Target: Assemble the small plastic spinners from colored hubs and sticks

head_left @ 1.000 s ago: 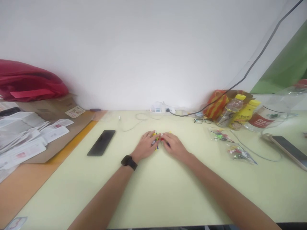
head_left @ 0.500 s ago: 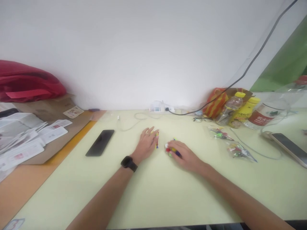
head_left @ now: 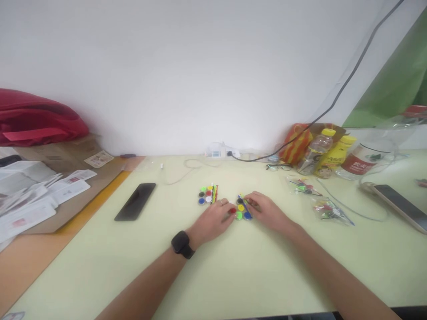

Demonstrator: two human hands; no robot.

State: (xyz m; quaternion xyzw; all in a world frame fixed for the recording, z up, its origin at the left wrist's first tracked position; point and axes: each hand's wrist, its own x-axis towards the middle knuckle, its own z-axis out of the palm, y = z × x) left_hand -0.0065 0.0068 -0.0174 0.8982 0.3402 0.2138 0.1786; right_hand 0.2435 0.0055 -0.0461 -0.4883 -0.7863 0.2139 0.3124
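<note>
Two small sets of coloured paint pots lie on the pale yellow table (head_left: 233, 275). The far set (head_left: 207, 194) sits alone with thin brushes beside it. The near set (head_left: 240, 209) lies between my hands. My left hand (head_left: 213, 221), with a black watch on the wrist, rests curled with its fingertips touching the red pot at the set's left side. My right hand (head_left: 267, 212) is curled over the set's right side, with its fingertips on it.
A black phone (head_left: 135, 201) lies to the left, papers (head_left: 36, 195) and a red bag (head_left: 36, 118) further left. To the right are small clear packets (head_left: 328, 210), glasses (head_left: 279, 167), bottles (head_left: 328, 151), another phone (head_left: 398, 205) and cables.
The hands parted, leaving one paint set on the table. My right hand drew the other set nearer, and my left hand came back to it.
</note>
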